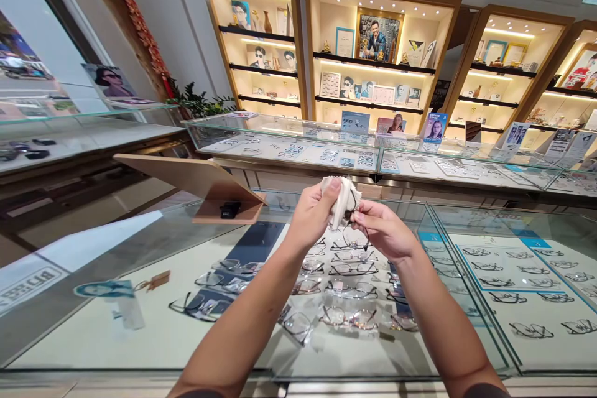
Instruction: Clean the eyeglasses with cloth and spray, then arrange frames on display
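Note:
My left hand [311,211] is closed round a small white cloth [342,199], which it presses against a pair of thin dark-framed glasses [355,237]. My right hand [382,229] pinches the glasses at the frame, just right of the cloth. One round lens hangs below my fingers. Both hands are raised above a glass display counter [140,323]. Several pairs of glasses [345,317] lie in rows inside the counter, under my hands.
A tilted wooden mirror stand [196,183] stands on the counter to the left. A second glass counter [298,149] with frames runs behind. Lit wall shelves [373,62] hold pictures and ornaments. More frames [527,298] lie in the case at right.

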`<state>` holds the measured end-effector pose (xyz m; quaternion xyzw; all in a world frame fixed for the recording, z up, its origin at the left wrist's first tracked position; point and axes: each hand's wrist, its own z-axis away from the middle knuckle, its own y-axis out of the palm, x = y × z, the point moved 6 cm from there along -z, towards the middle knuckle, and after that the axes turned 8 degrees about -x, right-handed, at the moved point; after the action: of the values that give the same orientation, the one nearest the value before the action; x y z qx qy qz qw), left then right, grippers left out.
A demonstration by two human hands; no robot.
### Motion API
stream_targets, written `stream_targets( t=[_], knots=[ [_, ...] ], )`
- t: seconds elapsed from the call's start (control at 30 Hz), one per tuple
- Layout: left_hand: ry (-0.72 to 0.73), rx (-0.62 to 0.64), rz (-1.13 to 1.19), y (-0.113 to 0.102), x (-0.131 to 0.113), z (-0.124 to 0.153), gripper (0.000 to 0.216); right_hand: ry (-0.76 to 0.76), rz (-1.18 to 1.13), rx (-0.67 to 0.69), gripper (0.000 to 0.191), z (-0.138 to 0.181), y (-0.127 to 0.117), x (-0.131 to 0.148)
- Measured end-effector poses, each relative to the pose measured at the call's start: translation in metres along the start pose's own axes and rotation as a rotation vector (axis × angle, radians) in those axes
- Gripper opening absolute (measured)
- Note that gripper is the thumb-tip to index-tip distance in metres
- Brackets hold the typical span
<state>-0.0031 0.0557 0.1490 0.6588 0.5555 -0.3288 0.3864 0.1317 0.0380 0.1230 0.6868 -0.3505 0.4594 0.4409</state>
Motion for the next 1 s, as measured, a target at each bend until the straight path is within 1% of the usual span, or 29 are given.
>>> stream_targets(
  t=[0.07, 0.13, 0.23, 0.3, 0.37, 0.43, 0.53, 0.63, 0.7, 0.77, 0.8, 0.87, 0.9, 0.93, 1.0],
  knots=[
    [-0.043, 0.03, 0.015, -0.003, 0.005, -0.003, 0.08, -0.028, 0.0, -0.007, 0.043, 0.0, -0.005, 0.005],
    [-0.049, 0.017, 0.012, -0.011, 0.007, -0.006, 0.078, -0.063, 0.004, -0.028, 0.043, 0.001, -0.012, 0.011],
    [0.013, -0.063, -0.028, -0.026, 0.001, -0.011, 0.07, -0.103, 0.02, -0.067, 0.04, 0.003, -0.021, 0.02],
    [0.047, -0.088, -0.051, -0.034, -0.003, -0.013, 0.065, -0.122, 0.048, -0.078, 0.039, 0.004, -0.026, 0.027],
    [0.066, -0.094, -0.067, -0.038, -0.008, -0.013, 0.062, -0.132, 0.093, -0.076, 0.038, 0.007, -0.028, 0.032],
    [0.115, -0.113, -0.112, -0.04, -0.015, -0.012, 0.057, -0.134, 0.125, -0.068, 0.04, 0.01, -0.028, 0.036],
    [0.267, -0.123, -0.266, -0.036, -0.03, -0.004, 0.054, -0.141, 0.141, -0.049, 0.043, 0.014, -0.027, 0.04],
    [0.444, -0.054, -0.414, -0.024, -0.045, 0.006, 0.054, -0.171, 0.198, -0.053, 0.042, 0.017, -0.028, 0.044],
    [0.548, -0.025, -0.461, -0.018, -0.051, 0.012, 0.047, -0.19, 0.262, -0.067, 0.041, 0.018, -0.03, 0.046],
    [0.64, -0.042, -0.513, -0.015, -0.054, 0.016, 0.034, -0.209, 0.308, -0.066, 0.039, 0.019, -0.031, 0.048],
    [0.683, -0.053, -0.546, -0.014, -0.054, 0.017, 0.037, -0.22, 0.321, -0.062, 0.038, 0.02, -0.031, 0.049],
    [0.763, -0.047, -0.606, -0.01, -0.052, 0.02, 0.06, -0.242, 0.344, -0.051, 0.034, 0.022, -0.031, 0.052],
    [0.802, -0.032, -0.625, -0.007, -0.051, 0.021, 0.066, -0.255, 0.36, -0.048, 0.033, 0.023, -0.03, 0.054],
    [0.836, -0.016, -0.637, -0.004, -0.049, 0.023, 0.066, -0.268, 0.374, -0.047, 0.031, 0.024, -0.029, 0.055],
    [0.88, -0.003, -0.648, 0.0, -0.047, 0.026, 0.058, -0.292, 0.404, -0.052, 0.03, 0.028, -0.027, 0.059]
  ],
)
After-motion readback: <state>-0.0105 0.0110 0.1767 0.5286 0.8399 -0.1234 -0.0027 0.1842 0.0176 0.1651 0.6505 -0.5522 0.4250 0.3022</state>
